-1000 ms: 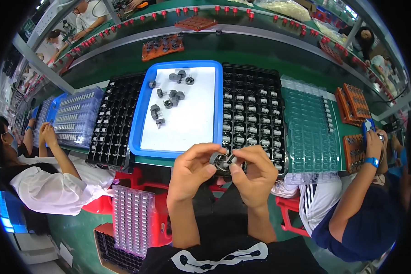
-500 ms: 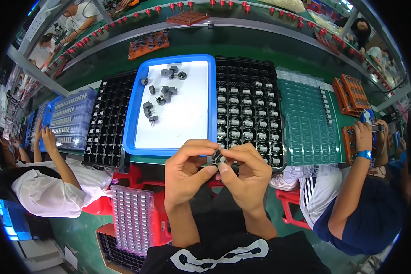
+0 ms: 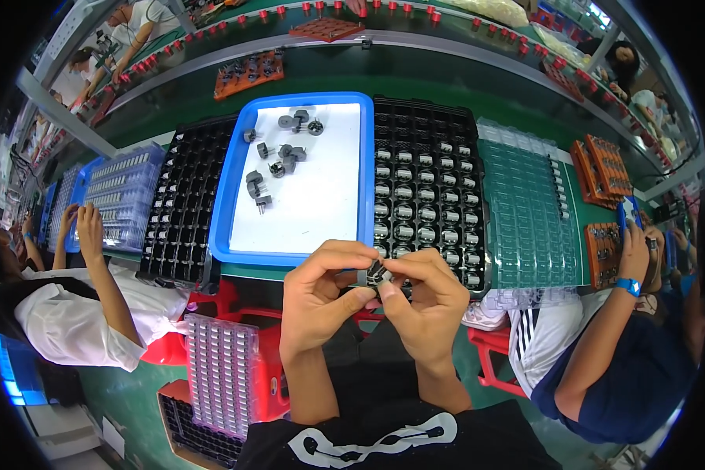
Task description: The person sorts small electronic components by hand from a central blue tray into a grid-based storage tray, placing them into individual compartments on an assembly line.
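Observation:
Between the fingertips of both my hands is a small motor-like part (image 3: 378,273), dark on top with a silvery side. My left hand (image 3: 321,298) pinches it from the left with thumb and forefinger. From the right, the thumb and forefinger of my right hand (image 3: 429,301) press on it, covering much of its body. Both hands are just in front of a blue-rimmed tray (image 3: 365,172) with a white bottom. Several dark grey round parts (image 3: 277,169), some with thin pins, lie scattered in the tray's left half.
A black compartment tray (image 3: 403,125) with silver cylinders is right of the blue tray; another black tray (image 3: 182,204) is left. Transparent trays (image 3: 525,211) and orange racks (image 3: 603,168) stand farther right. Co-workers sit on both sides; red parts line a rail (image 3: 262,13) beyond.
The part has tilted slightly between my fingers, showing more of its dark top. My hands stay almost in place. Co-workers' hands on both sides have shifted, and a hand appears at the far rail.

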Demonstrator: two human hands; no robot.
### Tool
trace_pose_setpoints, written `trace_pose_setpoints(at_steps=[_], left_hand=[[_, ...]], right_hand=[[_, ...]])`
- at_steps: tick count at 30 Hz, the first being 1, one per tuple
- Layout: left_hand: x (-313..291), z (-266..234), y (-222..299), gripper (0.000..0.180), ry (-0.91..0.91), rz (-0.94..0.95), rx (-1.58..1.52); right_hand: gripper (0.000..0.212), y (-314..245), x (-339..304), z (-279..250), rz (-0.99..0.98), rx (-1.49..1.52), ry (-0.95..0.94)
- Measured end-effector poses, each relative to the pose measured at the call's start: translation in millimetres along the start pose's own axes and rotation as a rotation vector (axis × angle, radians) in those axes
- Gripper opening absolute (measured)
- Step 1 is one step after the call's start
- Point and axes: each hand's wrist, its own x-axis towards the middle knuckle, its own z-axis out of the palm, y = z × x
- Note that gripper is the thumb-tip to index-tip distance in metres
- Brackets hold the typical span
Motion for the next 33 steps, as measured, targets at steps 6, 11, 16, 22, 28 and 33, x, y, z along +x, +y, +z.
trace_pose_setpoints(at_steps=[6,11,16,22,28,33], left_hand=[[-0.7,-1.6,-0.1,0.034,-0.002,0.000,0.011],[0.1,-4.7,-3.8,0.033,-0.021,0.000,-0.015],[0.4,-3.9,-6.4,0.033,-0.017,-0.002,-0.043],[0.3,-3.1,-6.5,0.032,-0.016,-0.009,-0.049],[0.4,-3.3,-6.5,0.032,-0.016,-0.019,-0.055],[0.8,-2.6,-4.7,0.033,-0.018,-0.003,-0.038]], right_hand=[[0.025,0.0,0.3,-0.6,-0.007,-0.003,-0.010],[0.027,3.8,0.1,-0.6,-0.020,0.008,-0.012],[0.028,5.3,0.2,-1.0,-0.030,0.018,-0.023],[0.028,6.8,-0.8,-1.6,-0.020,0.035,-0.015],[0.028,7.6,-0.7,-1.8,-0.017,0.028,-0.005],[0.028,7.2,-0.3,-1.1,-0.020,0.026,-0.004]])
